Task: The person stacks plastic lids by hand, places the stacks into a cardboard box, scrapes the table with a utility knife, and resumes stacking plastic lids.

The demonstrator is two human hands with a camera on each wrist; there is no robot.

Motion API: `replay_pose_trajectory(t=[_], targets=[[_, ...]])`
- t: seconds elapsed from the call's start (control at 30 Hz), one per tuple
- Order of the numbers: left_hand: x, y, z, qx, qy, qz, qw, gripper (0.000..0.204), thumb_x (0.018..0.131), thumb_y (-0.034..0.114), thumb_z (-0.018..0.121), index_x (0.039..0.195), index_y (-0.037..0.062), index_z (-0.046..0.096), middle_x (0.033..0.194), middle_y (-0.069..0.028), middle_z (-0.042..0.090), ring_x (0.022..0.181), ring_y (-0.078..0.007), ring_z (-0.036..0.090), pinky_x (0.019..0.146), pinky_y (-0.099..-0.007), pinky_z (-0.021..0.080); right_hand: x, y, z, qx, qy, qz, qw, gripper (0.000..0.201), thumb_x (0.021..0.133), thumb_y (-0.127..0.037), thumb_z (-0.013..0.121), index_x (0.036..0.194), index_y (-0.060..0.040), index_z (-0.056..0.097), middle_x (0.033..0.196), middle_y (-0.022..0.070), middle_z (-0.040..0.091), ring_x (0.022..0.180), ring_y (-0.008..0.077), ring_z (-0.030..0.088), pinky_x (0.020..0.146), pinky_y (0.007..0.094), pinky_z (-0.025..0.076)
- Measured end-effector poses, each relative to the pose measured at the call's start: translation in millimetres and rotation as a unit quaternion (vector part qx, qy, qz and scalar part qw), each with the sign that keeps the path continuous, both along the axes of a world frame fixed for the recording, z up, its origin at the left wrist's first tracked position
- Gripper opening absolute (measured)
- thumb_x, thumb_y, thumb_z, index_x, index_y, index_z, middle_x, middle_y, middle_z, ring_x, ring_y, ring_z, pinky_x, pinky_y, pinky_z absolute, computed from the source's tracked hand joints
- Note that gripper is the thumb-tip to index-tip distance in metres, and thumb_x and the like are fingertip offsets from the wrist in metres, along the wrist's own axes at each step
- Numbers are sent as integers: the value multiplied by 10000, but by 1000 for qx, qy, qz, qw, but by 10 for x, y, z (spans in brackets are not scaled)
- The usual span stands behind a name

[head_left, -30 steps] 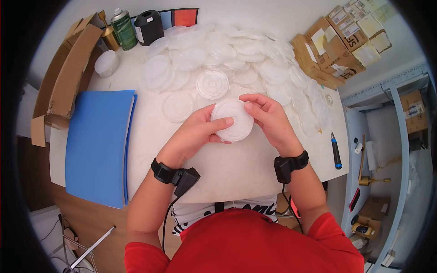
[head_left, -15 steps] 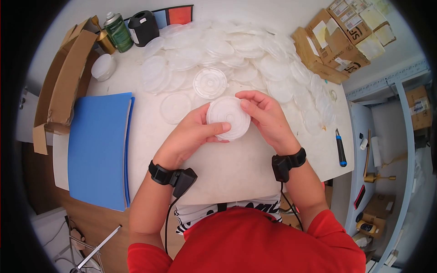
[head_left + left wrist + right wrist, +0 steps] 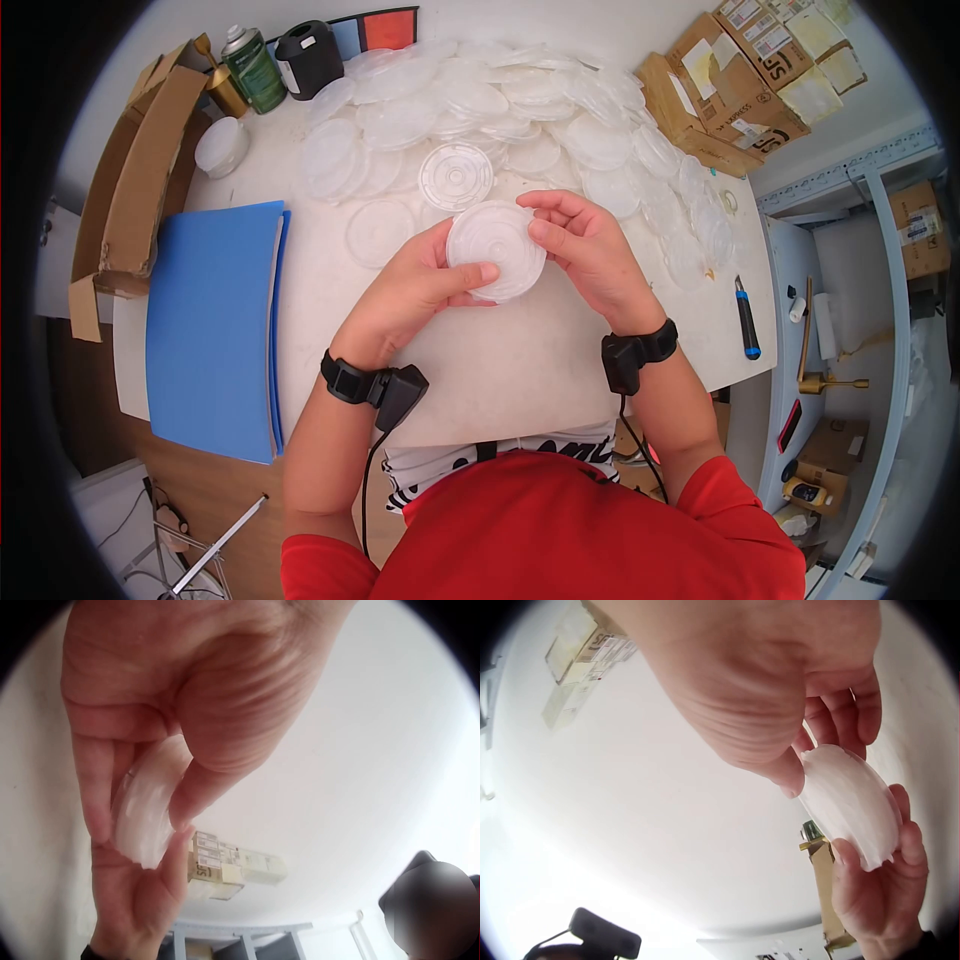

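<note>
A stack of round translucent lids (image 3: 497, 250) is held above the table, seen edge-on as a thick bundle (image 3: 150, 802) in the left wrist view. The left hand (image 3: 415, 285) grips it from the left, thumb on the top face and fingers beneath. At the upper right edge, the right hand (image 3: 590, 250) pinches the stack between thumb and fingers; the right wrist view shows its thumb at the rim of the stack (image 3: 851, 802). Just beyond lies a single ridged lid (image 3: 456, 176), and a flat clear lid (image 3: 381, 234) rests to its left.
A wide heap of clear lids (image 3: 480, 95) covers the table's back. Blue folders (image 3: 212, 330) and a long cardboard box (image 3: 150, 180) are at the left, near a round tub (image 3: 222, 147). A utility knife (image 3: 747, 320) lies right; cartons (image 3: 735, 95) stand back right.
The view has shifted slightly. The left thumb has slid from near the stack's centre toward its lower left edge; both hands still hold the stack.
</note>
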State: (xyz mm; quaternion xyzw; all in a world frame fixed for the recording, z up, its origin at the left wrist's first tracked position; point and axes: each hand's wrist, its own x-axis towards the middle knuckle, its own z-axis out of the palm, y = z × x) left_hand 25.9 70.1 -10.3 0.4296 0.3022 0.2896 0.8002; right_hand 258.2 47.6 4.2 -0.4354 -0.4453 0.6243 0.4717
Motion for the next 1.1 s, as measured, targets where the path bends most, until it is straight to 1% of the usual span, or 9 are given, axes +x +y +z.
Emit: replay_pose_trajectory(t=[0.2, 0.27, 0.47, 0.57, 0.63, 0.67, 0.73, 0.83, 1.1], targets=[[-33, 14, 44, -10, 1, 21, 1000, 511, 961, 175, 723, 1412, 21, 539, 1282, -66, 666, 1141, -149, 660, 915, -317, 578, -58, 18, 0, -5, -3, -20, 1000, 325, 992, -176, 700, 1255, 11, 657, 993, 20, 687, 901, 107, 639, 819, 266, 511], [-77, 38, 109, -3, -24, 83, 996, 510, 981, 180, 697, 1412, -21, 513, 1294, -95, 656, 1111, -172, 685, 910, -348, 604, -68, 63, 13, -18, 7, -28, 999, 323, 995, -196, 697, 1239, 12, 664, 997, 21, 689, 898, 111, 640, 811, 267, 513], [-305, 229, 146, 19, -66, 217, 974, 454, 1004, 185, 665, 1377, -36, 528, 1265, -112, 669, 1079, -183, 703, 882, -359, 637, -165, 171, 73, 2, -167, -80, 983, 321, 973, -250, 726, 1166, 3, 689, 1043, 38, 697, 934, 113, 637, 782, 260, 511], [-276, 187, 137, 35, -35, 202, 978, 466, 988, 189, 686, 1374, -28, 540, 1242, -96, 677, 1067, -167, 698, 875, -343, 619, -294, 158, 169, 103, -260, -112, 954, 287, 944, -196, 738, 1172, -27, 694, 1104, 60, 681, 985, 125, 631, 787, 287, 512], [-185, 137, 117, 43, -13, 172, 984, 475, 978, 192, 699, 1374, -22, 547, 1227, -85, 681, 1060, -153, 694, 867, -330, 607, -347, 145, 241, 316, -329, -116, 882, 247, 897, -107, 726, 1139, -59, 715, 1185, 111, 644, 1063, 202, 614, 828, 336, 516], [-143, 110, 101, 53, 18, 153, 987, 486, 965, 200, 713, 1375, -9, 556, 1208, -68, 684, 1041, -133, 685, 847, -304, 584, -371, 137, 271, 315, -330, -116, 882, 247, 897, -107, 726, 1139, -59, 715, 1185, 111, 644, 1063, 202, 614, 828, 336, 516], [-114, 70, 95, 91, 91, 118, 985, 499, 940, 215, 733, 1378, 33, 580, 1165, -25, 690, 988, -85, 654, 794, -243, 524, -405, 118, 311, 449, -439, -93, 773, 248, 834, -44, 703, 1076, -81, 740, 1235, 168, 600, 1118, 313, 583, 881, 393, 511], [-75, 29, 137, 111, 112, 105, 982, 492, 932, 211, 732, 1374, 49, 591, 1144, -9, 690, 973, -81, 643, 784, -237, 509, -411, 110, 310, 482, -471, -64, 736, 263, 785, -25, 698, 1039, -71, 750, 1250, 194, 591, 1130, 386, 561, 912, 418, 503], [-75, 1, 191, 104, 90, 110, 984, 405, 929, 166, 741, 1279, 0, 622, 1122, -45, 696, 985, -100, 637, 843, -260, 518, -420, 119, 264, 521, -481, -28, 704, 312, 765, -40, 693, 1069, -84, 751, 1306, 215, 576, 1164, 410, 554, 964, 473, 469]])
